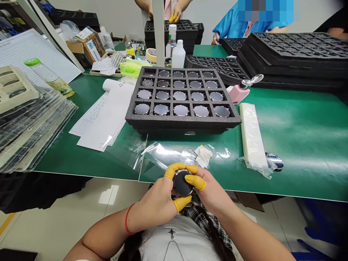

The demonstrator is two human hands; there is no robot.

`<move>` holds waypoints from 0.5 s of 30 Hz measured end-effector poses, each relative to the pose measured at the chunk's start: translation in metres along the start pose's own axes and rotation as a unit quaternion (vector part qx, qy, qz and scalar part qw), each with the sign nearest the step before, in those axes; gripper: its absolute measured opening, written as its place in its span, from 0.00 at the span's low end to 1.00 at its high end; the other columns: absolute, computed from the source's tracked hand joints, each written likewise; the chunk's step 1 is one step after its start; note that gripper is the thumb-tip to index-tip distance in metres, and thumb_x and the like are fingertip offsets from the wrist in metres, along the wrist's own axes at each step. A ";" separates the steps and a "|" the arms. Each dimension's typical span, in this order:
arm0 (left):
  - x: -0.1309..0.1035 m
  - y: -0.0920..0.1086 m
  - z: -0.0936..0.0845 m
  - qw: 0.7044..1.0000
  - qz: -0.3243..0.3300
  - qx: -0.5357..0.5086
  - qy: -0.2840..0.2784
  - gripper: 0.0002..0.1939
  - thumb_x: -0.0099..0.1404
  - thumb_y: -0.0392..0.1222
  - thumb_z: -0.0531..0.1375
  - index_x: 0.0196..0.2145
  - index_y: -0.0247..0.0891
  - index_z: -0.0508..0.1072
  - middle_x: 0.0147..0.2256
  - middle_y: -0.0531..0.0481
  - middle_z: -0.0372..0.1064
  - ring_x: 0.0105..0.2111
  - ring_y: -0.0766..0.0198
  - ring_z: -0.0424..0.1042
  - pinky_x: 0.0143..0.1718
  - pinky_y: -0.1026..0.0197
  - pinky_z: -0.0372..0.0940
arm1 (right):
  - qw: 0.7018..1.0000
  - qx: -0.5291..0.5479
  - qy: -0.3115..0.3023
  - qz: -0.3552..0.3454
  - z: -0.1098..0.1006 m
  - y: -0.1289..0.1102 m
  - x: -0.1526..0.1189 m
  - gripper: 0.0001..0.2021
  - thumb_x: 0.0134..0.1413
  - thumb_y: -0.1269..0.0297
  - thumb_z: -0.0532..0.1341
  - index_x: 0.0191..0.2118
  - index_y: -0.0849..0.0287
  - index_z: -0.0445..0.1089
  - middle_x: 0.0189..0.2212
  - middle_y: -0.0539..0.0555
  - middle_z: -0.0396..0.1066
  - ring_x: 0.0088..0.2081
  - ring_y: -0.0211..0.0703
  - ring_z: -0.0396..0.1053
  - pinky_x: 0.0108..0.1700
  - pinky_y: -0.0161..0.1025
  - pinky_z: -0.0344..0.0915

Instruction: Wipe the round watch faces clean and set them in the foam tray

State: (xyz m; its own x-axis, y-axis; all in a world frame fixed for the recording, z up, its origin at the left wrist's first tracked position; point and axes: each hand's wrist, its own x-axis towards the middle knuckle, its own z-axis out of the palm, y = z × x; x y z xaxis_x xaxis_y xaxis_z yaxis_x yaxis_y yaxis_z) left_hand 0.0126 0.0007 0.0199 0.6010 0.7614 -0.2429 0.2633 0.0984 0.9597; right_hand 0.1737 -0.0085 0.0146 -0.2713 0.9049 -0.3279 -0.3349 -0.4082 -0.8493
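Observation:
Between my two hands, just off the table's front edge, is a round black watch case [181, 185] with a shiny metal rim. My left hand [160, 197] grips its left side with yellow finger cots on the fingertips. From the right, my right hand [208, 188] holds it too, its cotted thumb lying over the dark face. Beyond them on the table lies clear plastic film [168, 154] with a crumpled white tissue [203, 156]. Behind that, a black foam tray [182, 121] carries rows of similar round watch cases [181, 110]; one back-left compartment shows no watch case.
A white block in plastic [252, 134] and a round shiny piece [274, 161] lie right. A pink pump bottle [239, 92] stands beside the tray. Paper sheets [104, 119] and stacked plastic trays [29, 127] are left. Co-workers sit across, near more foam trays [293, 54].

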 end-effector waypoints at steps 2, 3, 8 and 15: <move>0.000 0.000 0.000 1.000 0.009 0.025 0.009 0.29 0.61 0.38 0.62 0.59 0.42 0.58 0.38 0.49 0.73 0.35 0.59 0.75 0.36 0.60 0.71 | 1.000 0.008 0.006 -0.001 0.000 0.002 0.001 0.09 0.50 0.59 0.64 0.34 0.58 0.76 0.29 0.49 0.73 0.32 0.40 0.66 0.38 0.37 0.63; 0.000 0.000 0.000 0.999 0.014 0.040 0.012 0.30 0.61 0.37 0.62 0.59 0.42 0.58 0.39 0.47 0.73 0.36 0.59 0.75 0.37 0.60 0.70 | 1.000 0.013 0.008 -0.001 0.001 0.002 0.001 0.09 0.50 0.59 0.65 0.34 0.58 0.76 0.29 0.49 0.73 0.32 0.40 0.66 0.38 0.37 0.63; 0.001 0.006 0.000 0.997 0.025 0.078 0.015 0.29 0.60 0.35 0.62 0.58 0.42 0.60 0.40 0.46 0.74 0.37 0.56 0.75 0.38 0.59 0.70 | 1.000 0.018 0.005 -0.003 0.000 0.005 0.005 0.09 0.49 0.58 0.65 0.32 0.58 0.76 0.27 0.49 0.72 0.30 0.39 0.65 0.36 0.36 0.62; 0.007 0.001 0.004 0.999 0.005 0.036 -0.006 0.21 0.58 0.34 0.62 0.50 0.39 0.66 0.30 0.53 0.70 0.28 0.63 0.71 0.32 0.61 0.69 | 0.997 0.025 0.068 0.040 -0.005 0.007 0.008 0.16 0.41 0.51 0.71 0.27 0.59 0.73 0.23 0.48 0.70 0.28 0.37 0.62 0.34 0.36 0.60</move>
State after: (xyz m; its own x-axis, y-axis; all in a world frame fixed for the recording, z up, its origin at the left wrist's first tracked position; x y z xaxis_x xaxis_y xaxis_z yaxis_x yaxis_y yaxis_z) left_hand 0.0197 0.0036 0.0187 0.6125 0.7548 -0.2346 0.3106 0.0431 0.9495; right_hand 0.1734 -0.0035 0.0039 -0.1749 0.8756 -0.4502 -0.3626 -0.4824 -0.7974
